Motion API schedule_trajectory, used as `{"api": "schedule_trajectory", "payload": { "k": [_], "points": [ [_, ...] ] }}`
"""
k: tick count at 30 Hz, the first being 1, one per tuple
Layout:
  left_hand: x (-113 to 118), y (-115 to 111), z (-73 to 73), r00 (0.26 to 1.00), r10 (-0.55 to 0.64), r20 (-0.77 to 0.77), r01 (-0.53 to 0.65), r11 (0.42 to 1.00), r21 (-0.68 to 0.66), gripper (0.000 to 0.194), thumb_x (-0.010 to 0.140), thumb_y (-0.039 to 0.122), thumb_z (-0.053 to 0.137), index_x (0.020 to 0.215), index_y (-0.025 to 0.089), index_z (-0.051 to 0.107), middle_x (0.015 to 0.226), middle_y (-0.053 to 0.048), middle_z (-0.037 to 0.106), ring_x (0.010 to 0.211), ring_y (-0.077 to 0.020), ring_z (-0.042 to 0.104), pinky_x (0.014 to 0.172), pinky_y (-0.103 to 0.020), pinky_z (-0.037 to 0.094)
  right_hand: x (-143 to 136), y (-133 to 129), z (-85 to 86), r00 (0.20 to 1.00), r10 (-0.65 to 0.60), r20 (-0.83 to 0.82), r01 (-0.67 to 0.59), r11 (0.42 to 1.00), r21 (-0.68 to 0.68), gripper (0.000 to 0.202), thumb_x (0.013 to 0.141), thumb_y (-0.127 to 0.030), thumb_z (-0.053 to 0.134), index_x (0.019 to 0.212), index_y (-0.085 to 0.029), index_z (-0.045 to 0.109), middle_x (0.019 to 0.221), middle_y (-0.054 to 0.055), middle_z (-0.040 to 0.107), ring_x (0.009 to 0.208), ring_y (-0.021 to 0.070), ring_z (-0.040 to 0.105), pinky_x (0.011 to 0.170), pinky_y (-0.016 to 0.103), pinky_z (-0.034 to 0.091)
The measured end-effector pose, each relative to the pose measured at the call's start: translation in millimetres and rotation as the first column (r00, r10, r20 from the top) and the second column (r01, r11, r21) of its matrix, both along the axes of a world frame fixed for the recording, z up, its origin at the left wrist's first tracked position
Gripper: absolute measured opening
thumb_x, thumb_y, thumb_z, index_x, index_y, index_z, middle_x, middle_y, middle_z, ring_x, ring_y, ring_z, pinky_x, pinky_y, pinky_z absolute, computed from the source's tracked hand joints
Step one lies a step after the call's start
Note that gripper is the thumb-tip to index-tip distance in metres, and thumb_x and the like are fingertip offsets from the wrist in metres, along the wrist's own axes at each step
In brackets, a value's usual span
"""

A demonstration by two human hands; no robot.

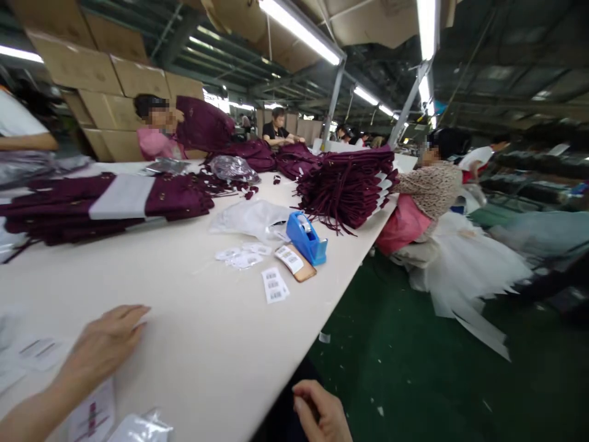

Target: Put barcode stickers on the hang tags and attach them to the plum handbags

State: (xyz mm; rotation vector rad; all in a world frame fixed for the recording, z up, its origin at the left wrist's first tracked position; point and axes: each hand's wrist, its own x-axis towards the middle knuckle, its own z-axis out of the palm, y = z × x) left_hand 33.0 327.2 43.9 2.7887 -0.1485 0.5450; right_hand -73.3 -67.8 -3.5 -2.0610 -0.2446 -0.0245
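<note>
Head view: left hand (pixel 110 339) reaching over the bench (pixel 197 362), right hand (pixel 322 412) low past its edge.
The left forearm slants in from the lower left, palm down, fingers extended together, loosely open, no object visible in it; whether it touches the bench is unclear. A printed card (pixel 94 412) lies by its wrist. The right hand's fingers curl toward the thumb; whether they grip anything, I cannot tell.

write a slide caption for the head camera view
Bare hands at a white worktable, near a blue tape dispenser and stacked maroon garments
</note>
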Motion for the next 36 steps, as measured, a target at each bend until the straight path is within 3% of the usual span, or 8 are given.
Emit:
{"api": "schedule_trajectory", "payload": {
  "k": [5,9,12,16,21,26,31,36],
  "points": [
    [6,-79,-6.1,0.992,-0.077,-0.105,0.078,0.997,0.008,0.032,0.075,0.026,0.037,0.091,0.017,0.063,0.098,-0.009,0.067,0.093,-0.0223,0.061,0.085,-0.037,0.049,67,6,25.3,0.953,0.058,0.298,-0.032,0.995,-0.094,0.016,0.085,-0.023,0.043,0.092,-0.020,0.057,0.079,0.004,0.061,0.069,0.0144,0.057,0.064,0.022,0.046],
    [-1,-141,-24.1,0.987,-0.121,-0.107,0.118,0.992,-0.035,0.031,0.079,0.022,0.042,0.103,0.018,0.061,0.106,-0.009,0.064,0.099,-0.0204,0.058,0.088,-0.036,0.047,149,12,51.3,0.911,-0.097,0.400,0.237,0.919,-0.316,0.026,0.083,-0.022,0.045,0.106,-0.015,0.052,0.102,0.012,0.059,0.097,0.0211,0.054,0.085,0.032,0.043],
    [-9,-162,-39.7,0.996,-0.087,0.029,0.086,0.995,0.044,0.032,0.082,0.028,0.045,0.111,0.018,0.056,0.113,-0.010,0.061,0.106,-0.0233,0.055,0.090,-0.040,0.047,208,18,65.5,0.917,-0.152,0.370,0.327,0.818,-0.473,0.045,0.077,-0.027,0.056,0.118,-0.012,0.047,0.118,0.015,0.053,0.111,0.0267,0.046,0.092,0.037,0.037],
    [-13,-166,-50.9,0.985,-0.076,0.152,0.051,0.985,0.163,0.033,0.083,0.030,0.046,0.113,0.017,0.054,0.114,-0.011,0.061,0.107,-0.0244,0.056,0.087,-0.040,0.049,249,24,67.8,0.939,-0.190,0.285,0.323,0.767,-0.554,0.059,0.070,-0.031,0.064,0.121,-0.009,0.045,0.110,0.018,0.057,0.103,0.0331,0.051,0.081,0.042,0.040],
    [-13,-164,-50.5,0.980,-0.080,0.183,0.044,0.980,0.193,0.033,0.083,0.030,0.048,0.113,0.018,0.054,0.114,-0.011,0.061,0.106,-0.0240,0.056,0.087,-0.038,0.050,257,17,56.5,0.957,-0.149,0.248,0.272,0.756,-0.596,0.049,0.074,-0.030,0.059,0.117,-0.009,0.049,0.103,0.016,0.061,0.097,0.0295,0.055,0.077,0.037,0.041],
    [-14,-167,-47.0,0.984,-0.079,0.162,0.049,0.982,0.181,0.032,0.084,0.029,0.047,0.113,0.017,0.053,0.115,-0.011,0.060,0.107,-0.0248,0.056,0.087,-0.040,0.050,247,11,53.4,0.943,-0.118,0.312,0.288,0.760,-0.583,0.049,0.076,-0.033,0.059,0.119,-0.013,0.048,0.118,0.015,0.054,0.110,0.0296,0.047,0.085,0.038,0.036],
    [-16,-171,-41.7,0.991,-0.053,0.122,0.034,0.988,0.153,0.032,0.083,0.028,0.048,0.113,0.017,0.054,0.115,-0.011,0.060,0.107,-0.0258,0.055,0.087,-0.042,0.050,211,38,53.7,0.948,-0.002,0.318,0.193,0.797,-0.572,0.040,0.075,-0.046,0.057,0.098,-0.014,0.056,0.094,0.014,0.062,0.092,0.0281,0.055,0.080,0.036,0.039],
    [-16,-174,-39.5,0.996,-0.036,0.076,0.028,0.995,0.100,0.032,0.083,0.026,0.047,0.114,0.018,0.054,0.116,-0.012,0.059,0.109,-0.0253,0.054,0.090,-0.044,0.048,196,62,47.5,0.991,-0.117,0.070,0.135,0.917,-0.375,0.044,0.060,-0.026,0.069,0.100,-0.011,0.055,0.097,0.017,0.062,0.099,0.0333,0.054,0.085,0.039,0.037]
  ]
}}
